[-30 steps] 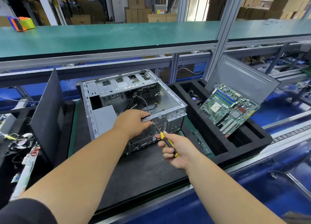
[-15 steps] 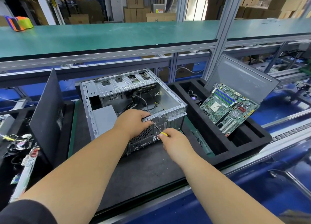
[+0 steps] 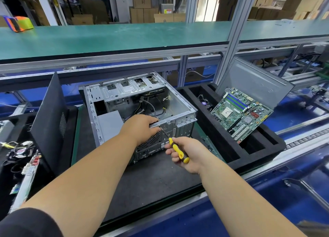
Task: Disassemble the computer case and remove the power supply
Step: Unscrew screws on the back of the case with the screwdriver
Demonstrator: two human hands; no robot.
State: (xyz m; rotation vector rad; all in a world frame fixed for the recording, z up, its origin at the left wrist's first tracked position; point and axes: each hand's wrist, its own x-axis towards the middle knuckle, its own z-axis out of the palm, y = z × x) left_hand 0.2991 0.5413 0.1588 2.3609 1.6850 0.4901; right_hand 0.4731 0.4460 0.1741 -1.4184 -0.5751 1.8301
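Note:
An open grey metal computer case lies on its side on a dark mat, its rear panel facing me. A grey power supply sits inside at the near left corner. My left hand grips the upper rear edge of the case. My right hand holds a yellow-and-black screwdriver. Its thin shaft points up and left, with the tip against the rear panel just below my left fingers. Loose cables hang inside the case.
A black foam tray to the right holds a green motherboard leaning on a grey side panel. A black perforated panel stands at the left, with cables and parts beyond it. A green shelf runs overhead behind.
My right hand has rolled back so the screwdriver's yellow handle shows again, after being hidden under my fist half a second ago. The left hand has stayed on the case edge.

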